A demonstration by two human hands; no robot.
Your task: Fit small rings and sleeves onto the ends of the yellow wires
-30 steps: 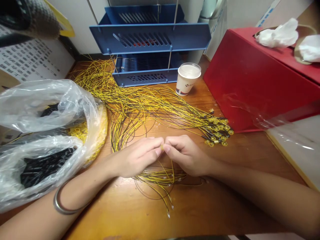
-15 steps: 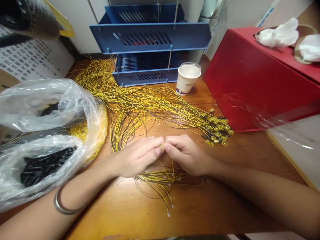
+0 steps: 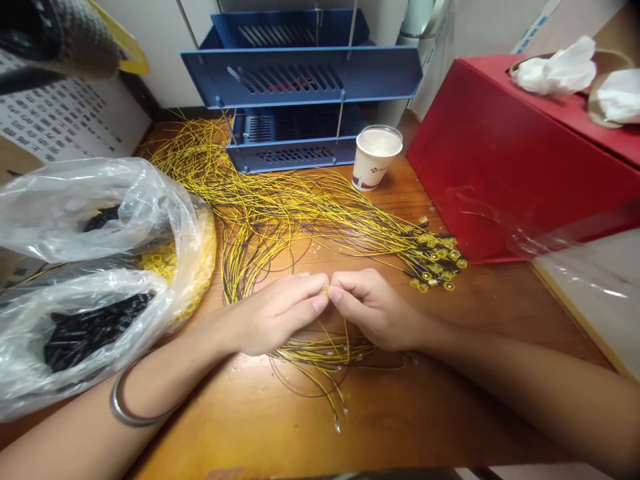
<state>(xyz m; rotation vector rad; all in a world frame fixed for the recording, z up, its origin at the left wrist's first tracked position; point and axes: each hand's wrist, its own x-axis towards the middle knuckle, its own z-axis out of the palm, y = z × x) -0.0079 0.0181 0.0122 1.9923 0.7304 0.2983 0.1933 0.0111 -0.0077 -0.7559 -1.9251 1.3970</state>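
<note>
My left hand (image 3: 277, 313) and my right hand (image 3: 375, 310) meet fingertip to fingertip above the table. Between their pinched thumbs and forefingers sits a small yellow plastic piece (image 3: 325, 291), mostly hidden by the fingers. Yellow wires hang down from under the hands. Just below lies a bunch of yellow and black wires (image 3: 313, 353), some with small clear tips. Behind the hands stretches a large bundle of yellow and black wires (image 3: 300, 193). At its right end are yellow hexagonal pieces (image 3: 440, 260) with black sleeves.
At left, clear plastic bags (image 3: 190, 230) hold black tubes (image 3: 100, 330) and yellow hexagonal pieces (image 3: 165, 263). A blue tiered rack (image 3: 310, 77) and a lidded paper cup (image 3: 375, 160) stand at the back. A red box (image 3: 490, 160) with tissues (image 3: 557, 67) flanks the right.
Hardly anything differs. Both hands keep the same pinch at the same spot, and the wires lie as before.
</note>
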